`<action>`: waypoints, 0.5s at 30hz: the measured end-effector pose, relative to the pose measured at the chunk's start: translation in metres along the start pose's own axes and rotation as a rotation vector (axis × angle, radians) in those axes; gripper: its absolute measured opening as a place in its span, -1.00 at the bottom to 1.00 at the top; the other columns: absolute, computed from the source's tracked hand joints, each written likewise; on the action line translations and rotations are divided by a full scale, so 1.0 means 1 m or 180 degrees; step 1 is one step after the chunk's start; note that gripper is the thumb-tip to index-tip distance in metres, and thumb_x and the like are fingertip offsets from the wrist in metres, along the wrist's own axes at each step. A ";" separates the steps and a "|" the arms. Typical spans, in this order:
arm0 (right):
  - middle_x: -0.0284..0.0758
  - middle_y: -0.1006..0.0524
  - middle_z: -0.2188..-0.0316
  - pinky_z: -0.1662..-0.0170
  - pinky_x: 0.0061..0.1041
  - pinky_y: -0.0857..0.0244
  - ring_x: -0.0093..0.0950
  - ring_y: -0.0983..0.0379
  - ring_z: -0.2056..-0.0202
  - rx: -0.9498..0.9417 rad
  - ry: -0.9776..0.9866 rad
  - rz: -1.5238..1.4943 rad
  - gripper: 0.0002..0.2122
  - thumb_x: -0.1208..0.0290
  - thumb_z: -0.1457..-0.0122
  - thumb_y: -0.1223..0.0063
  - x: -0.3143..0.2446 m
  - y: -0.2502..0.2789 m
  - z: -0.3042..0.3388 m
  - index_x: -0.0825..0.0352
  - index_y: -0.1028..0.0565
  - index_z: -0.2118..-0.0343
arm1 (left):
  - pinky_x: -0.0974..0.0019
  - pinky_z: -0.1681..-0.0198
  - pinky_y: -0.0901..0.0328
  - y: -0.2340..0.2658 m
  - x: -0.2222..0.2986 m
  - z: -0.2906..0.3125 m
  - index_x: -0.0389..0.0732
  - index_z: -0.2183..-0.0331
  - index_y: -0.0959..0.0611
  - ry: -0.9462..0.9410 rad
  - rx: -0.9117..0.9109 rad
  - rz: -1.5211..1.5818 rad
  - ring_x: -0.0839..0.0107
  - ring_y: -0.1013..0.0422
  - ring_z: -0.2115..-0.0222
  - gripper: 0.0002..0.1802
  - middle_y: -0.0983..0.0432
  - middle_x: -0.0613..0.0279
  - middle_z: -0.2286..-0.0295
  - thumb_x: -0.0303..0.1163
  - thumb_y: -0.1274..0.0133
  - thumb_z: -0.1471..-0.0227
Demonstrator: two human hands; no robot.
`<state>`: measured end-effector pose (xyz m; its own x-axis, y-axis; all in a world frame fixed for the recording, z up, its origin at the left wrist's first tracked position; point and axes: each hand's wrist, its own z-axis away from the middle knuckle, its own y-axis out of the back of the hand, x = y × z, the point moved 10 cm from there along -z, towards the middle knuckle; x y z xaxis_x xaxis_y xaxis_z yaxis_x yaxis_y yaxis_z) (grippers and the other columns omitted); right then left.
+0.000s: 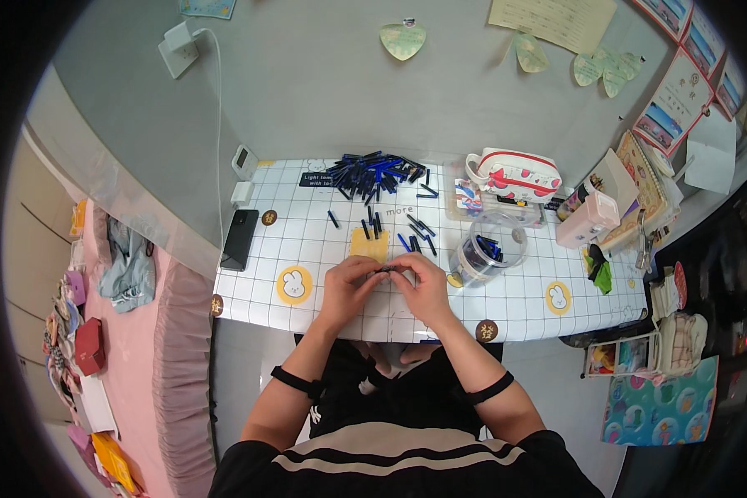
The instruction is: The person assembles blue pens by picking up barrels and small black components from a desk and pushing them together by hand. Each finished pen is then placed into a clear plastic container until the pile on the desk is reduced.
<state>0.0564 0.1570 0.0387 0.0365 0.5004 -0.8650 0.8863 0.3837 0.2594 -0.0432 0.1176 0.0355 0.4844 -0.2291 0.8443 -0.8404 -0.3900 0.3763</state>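
My left hand [345, 286] and my right hand [424, 289] meet over the near middle of the table. Their fingertips pinch a small dark tube that looks like an ink cartridge [386, 270], mostly covered by the fingers. Just beyond them, several loose blue and black cartridges [376, 222] lie around a yellow square [370, 246] on the tabletop. A large heap of the same cartridges [372, 174] sits at the back. To the right of my right hand, a clear plastic jar [466, 272] leans with more cartridges inside it.
The grid-patterned table [506, 311] meets the wall at the back. A black phone [240, 240] lies at its left end. Back right are a white pencil case [519, 173] on a clear box and a pink container [588, 221]. A pink bed [170, 349] stands left.
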 end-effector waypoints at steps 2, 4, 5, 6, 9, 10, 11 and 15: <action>-0.35 -0.35 0.61 0.57 -0.74 -0.10 -0.60 -0.30 0.57 0.0041 -0.0041 0.0014 -0.86 0.68 0.26 0.09 0.000 0.003 -0.002 0.38 -0.35 0.53 | 0.53 0.56 -0.19 -0.001 0.005 -0.003 -0.31 0.57 -0.48 -0.0199 0.0053 -0.0089 0.43 -0.30 0.61 -0.85 -0.36 0.19 0.59 -0.53 -0.03 0.40; -0.38 -0.36 0.62 0.62 -0.78 -0.04 -0.65 -0.29 0.58 0.0062 -0.0062 0.0024 -0.86 0.68 0.26 0.08 0.001 0.006 -0.004 0.38 -0.37 0.54 | 0.54 0.57 -0.19 -0.001 0.008 -0.005 -0.31 0.58 -0.48 -0.0349 0.0143 -0.0113 0.43 -0.30 0.61 -0.85 -0.37 0.20 0.60 -0.52 -0.03 0.40; -0.35 -0.36 0.62 0.57 -0.74 -0.10 -0.60 -0.31 0.58 0.0063 -0.0105 0.0079 -0.86 0.67 0.27 0.08 0.004 0.007 -0.005 0.38 -0.36 0.54 | 0.54 0.57 -0.19 -0.003 0.005 -0.006 -0.31 0.57 -0.48 -0.0284 0.0073 -0.0061 0.44 -0.30 0.62 -0.84 -0.37 0.20 0.61 -0.52 -0.03 0.40; -0.34 -0.37 0.63 0.56 -0.72 -0.12 -0.58 -0.31 0.58 0.0065 -0.0116 0.0103 -0.86 0.67 0.27 0.07 0.006 0.007 -0.005 0.38 -0.36 0.54 | 0.54 0.58 -0.19 -0.005 0.004 -0.007 -0.31 0.57 -0.48 -0.0249 0.0033 -0.0034 0.44 -0.30 0.63 -0.84 -0.37 0.20 0.61 -0.52 -0.03 0.40; -0.32 -0.38 0.62 0.52 -0.69 -0.17 -0.55 -0.33 0.58 0.0076 -0.0162 0.0168 -0.85 0.64 0.27 0.05 0.009 0.007 -0.008 0.38 -0.37 0.53 | 0.54 0.58 -0.20 -0.006 -0.001 -0.009 -0.31 0.56 -0.48 -0.0055 0.0017 0.0025 0.46 -0.32 0.63 -0.84 -0.38 0.21 0.62 -0.52 -0.03 0.39; -0.32 -0.38 0.62 0.52 -0.70 -0.17 -0.55 -0.33 0.58 0.0083 -0.0175 0.0178 -0.85 0.64 0.27 0.05 0.009 0.007 -0.008 0.38 -0.37 0.52 | 0.54 0.57 -0.21 -0.006 -0.002 -0.009 -0.31 0.56 -0.48 -0.0002 0.0021 0.0035 0.47 -0.32 0.63 -0.84 -0.38 0.21 0.62 -0.52 -0.03 0.39; -0.31 -0.39 0.62 0.52 -0.70 -0.18 -0.55 -0.33 0.57 0.0094 -0.0181 0.0194 -0.84 0.64 0.27 0.05 0.009 0.008 -0.009 0.38 -0.37 0.52 | 0.55 0.56 -0.22 -0.007 -0.002 -0.010 -0.31 0.55 -0.48 -0.0002 0.0041 0.0088 0.48 -0.33 0.62 -0.84 -0.38 0.21 0.61 -0.53 -0.03 0.38; -0.31 -0.39 0.61 0.52 -0.69 -0.18 -0.54 -0.34 0.57 0.0100 -0.0173 0.0221 -0.84 0.63 0.27 0.04 0.011 0.008 -0.009 0.37 -0.37 0.51 | 0.56 0.52 -0.24 -0.007 -0.003 -0.011 -0.33 0.54 -0.47 0.0060 0.0060 0.0164 0.50 -0.34 0.58 -0.84 -0.39 0.20 0.59 -0.56 -0.01 0.37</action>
<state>0.0598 0.1729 0.0349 0.1225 0.4818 -0.8677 0.8947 0.3247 0.3066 -0.0418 0.1312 0.0344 0.4357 -0.2327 0.8695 -0.8594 -0.3948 0.3250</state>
